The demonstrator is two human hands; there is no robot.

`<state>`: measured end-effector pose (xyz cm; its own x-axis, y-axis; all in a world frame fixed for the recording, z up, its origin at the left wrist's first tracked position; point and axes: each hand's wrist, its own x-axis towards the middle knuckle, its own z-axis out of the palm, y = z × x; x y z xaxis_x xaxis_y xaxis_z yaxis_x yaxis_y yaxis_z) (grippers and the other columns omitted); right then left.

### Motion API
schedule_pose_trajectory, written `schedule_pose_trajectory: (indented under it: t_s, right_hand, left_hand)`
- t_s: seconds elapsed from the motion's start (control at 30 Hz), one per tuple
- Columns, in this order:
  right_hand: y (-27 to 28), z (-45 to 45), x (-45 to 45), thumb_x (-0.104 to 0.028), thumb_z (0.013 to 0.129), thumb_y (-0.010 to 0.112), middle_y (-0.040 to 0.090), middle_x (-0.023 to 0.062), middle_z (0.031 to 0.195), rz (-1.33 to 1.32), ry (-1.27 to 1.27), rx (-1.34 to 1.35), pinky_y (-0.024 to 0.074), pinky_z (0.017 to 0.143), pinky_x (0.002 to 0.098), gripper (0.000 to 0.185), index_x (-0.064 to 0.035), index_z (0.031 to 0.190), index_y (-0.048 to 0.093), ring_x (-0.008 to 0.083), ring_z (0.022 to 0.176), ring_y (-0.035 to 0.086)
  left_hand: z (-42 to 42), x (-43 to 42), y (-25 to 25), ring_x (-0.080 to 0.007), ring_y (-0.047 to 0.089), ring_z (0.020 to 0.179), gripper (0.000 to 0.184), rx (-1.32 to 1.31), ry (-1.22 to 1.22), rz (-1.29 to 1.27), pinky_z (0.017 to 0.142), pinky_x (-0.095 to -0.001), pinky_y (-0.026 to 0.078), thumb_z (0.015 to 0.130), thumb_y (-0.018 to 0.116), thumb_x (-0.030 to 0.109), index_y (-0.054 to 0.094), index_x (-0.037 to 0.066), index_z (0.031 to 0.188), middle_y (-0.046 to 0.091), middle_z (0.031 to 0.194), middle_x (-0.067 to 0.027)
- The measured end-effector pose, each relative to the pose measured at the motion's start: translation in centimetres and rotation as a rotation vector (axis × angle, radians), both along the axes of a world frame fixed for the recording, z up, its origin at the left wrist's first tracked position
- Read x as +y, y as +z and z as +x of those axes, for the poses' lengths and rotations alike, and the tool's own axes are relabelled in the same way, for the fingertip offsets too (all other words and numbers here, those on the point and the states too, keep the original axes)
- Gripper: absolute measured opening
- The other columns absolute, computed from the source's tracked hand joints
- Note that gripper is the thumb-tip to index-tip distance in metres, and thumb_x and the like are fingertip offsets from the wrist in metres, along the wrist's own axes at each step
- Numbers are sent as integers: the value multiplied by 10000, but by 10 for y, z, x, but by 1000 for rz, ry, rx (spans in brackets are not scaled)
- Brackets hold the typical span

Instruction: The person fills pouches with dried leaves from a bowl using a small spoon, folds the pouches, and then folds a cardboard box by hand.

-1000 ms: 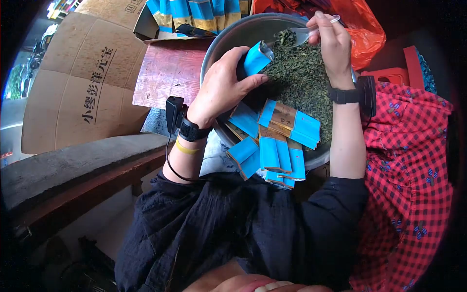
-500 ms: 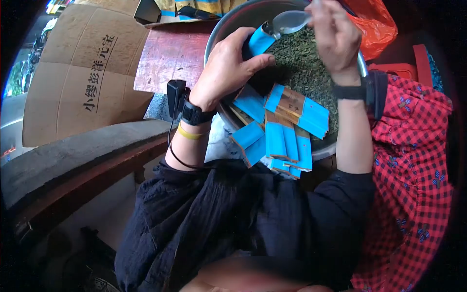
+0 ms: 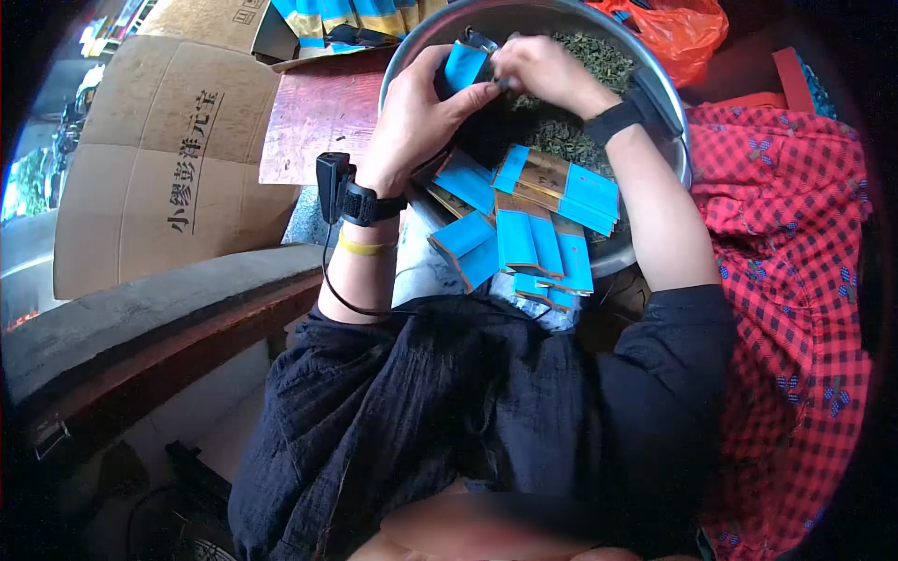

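A printed cardboard carton [image 3: 154,159] stands leftmost. The left hand [image 3: 416,117] grasps a blue packet [image 3: 464,65] over a metal basin [image 3: 524,16]; flat blue-and-gold packets [image 3: 529,241] overlap its near rim. The blurred right hand [image 3: 552,73] is beside the packet's top, its grip unclear.
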<state>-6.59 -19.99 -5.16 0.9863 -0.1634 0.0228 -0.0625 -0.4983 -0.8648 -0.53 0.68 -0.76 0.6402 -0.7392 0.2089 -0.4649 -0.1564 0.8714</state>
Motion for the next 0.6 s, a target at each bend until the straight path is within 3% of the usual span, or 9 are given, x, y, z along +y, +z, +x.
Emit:
schedule_pose_trajectory:
  t_s: [0.03, 0.17, 0.2, 0.23, 0.3, 0.4, 0.43, 0.53, 0.6]
  right_hand:
    - [14, -2, -7, -269, 948, 541, 574, 0, 690, -43, -65, -3, 464, 574, 243, 287, -24, 830, 632, 69, 599, 542]
    - [20, -4, -51, -307, 963, 531, 579, -19, 698, 1, -341, -355, 441, 560, 225, 325, -36, 827, 647, 60, 610, 538]
    - [44, -8, -34, -221, 959, 487, 560, 8, 621, 98, -413, -446, 424, 546, 244, 328, -36, 712, 600, 88, 577, 539]
    - [55, -13, -31, -241, 969, 498, 557, 1, 656, 141, -393, -513, 425, 594, 235, 315, -35, 746, 584, 82, 620, 533]
    - [47, -12, -39, -305, 967, 528, 574, -30, 699, 119, -391, -552, 436, 564, 218, 326, -38, 829, 652, 55, 614, 533]
    - [67, -19, 5, -237, 961, 539, 645, 4, 784, 5, -335, -599, 484, 630, 244, 271, -17, 855, 656, 83, 692, 595]
    - [72, -24, 8, -205, 950, 550, 668, 48, 810, -245, -231, -581, 499, 662, 272, 224, -11, 891, 647, 130, 721, 632]
    - [77, -26, 25, -216, 947, 557, 635, 76, 738, -618, -166, -733, 496, 637, 299, 215, -25, 891, 636, 187, 683, 639]
    - [79, -27, 25, -222, 949, 555, 629, 73, 725, -511, -182, -706, 493, 626, 296, 223, -22, 886, 633, 178, 673, 635]
  left_hand:
    - [0, 0, 0, -217, 646, 886, 535, -5, 1, -6, 787, -328, 509, 766, 780, 299, 580, -20, 1146, 666, 952, -161]
    - [-1, 0, 1, -291, 650, 928, 550, -129, 8, 25, 823, -368, 502, 758, 772, 297, 568, -17, 1161, 659, 975, -205]
    - [-2, -1, 3, -308, 648, 942, 553, -121, 11, 38, 828, -379, 501, 757, 769, 298, 566, -15, 1165, 658, 986, -210]
    - [-4, 0, 4, -324, 645, 957, 556, -108, 17, 58, 834, -389, 500, 756, 766, 300, 563, -13, 1168, 656, 997, -214]
    - [-7, 1, 8, -356, 631, 984, 580, -127, 9, 121, 846, -406, 496, 757, 757, 306, 542, -5, 1198, 642, 1041, -229]
    - [-6, -1, 8, -358, 628, 987, 591, -156, -3, 143, 850, -410, 495, 756, 755, 314, 535, -2, 1204, 640, 1043, -227]
    - [-7, -1, 9, -359, 626, 985, 592, -169, 2, 140, 849, -412, 495, 756, 753, 316, 534, -2, 1203, 640, 1037, -225]
    - [-6, 0, 3, -362, 625, 980, 590, -198, 20, 108, 841, -416, 495, 755, 752, 318, 533, -1, 1201, 640, 1029, -223]
    - [-5, -2, 2, -363, 624, 976, 589, -213, 17, 74, 834, -419, 495, 755, 752, 317, 533, 0, 1200, 639, 1027, -222]
